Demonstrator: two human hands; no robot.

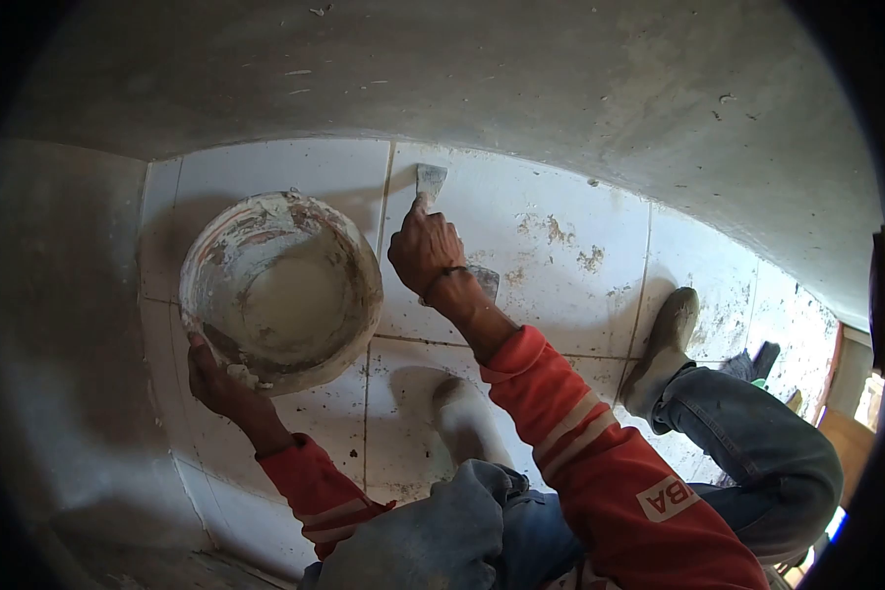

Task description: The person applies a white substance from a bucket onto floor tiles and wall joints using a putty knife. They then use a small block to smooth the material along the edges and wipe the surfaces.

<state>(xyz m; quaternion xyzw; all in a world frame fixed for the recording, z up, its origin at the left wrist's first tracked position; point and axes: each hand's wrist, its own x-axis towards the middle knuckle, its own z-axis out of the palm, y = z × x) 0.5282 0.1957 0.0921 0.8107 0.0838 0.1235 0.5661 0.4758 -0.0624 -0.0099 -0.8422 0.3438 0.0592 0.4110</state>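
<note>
A round bucket (364, 265), crusted with pale dried plaster, stands on the tiles at the left with a whitish mix (295, 295) in its bottom. My left hand (228, 390) grips its lower left edge, next to a pale lump at the rim. To the right of the bucket, my right hand (428, 254) is closed round a putty knife (430, 180), its blade pointing toward the wall. A second grey blade-like piece (484, 283) shows beside my right wrist, partly hidden by it.
White floor tiles (521, 295) carry brown stains and specks of debris. A grey wall (462, 79) curves along the far side, another stands at the left (69, 295). My boots (667, 344) are on the tiles, with a dark brush-like object (752, 364) behind.
</note>
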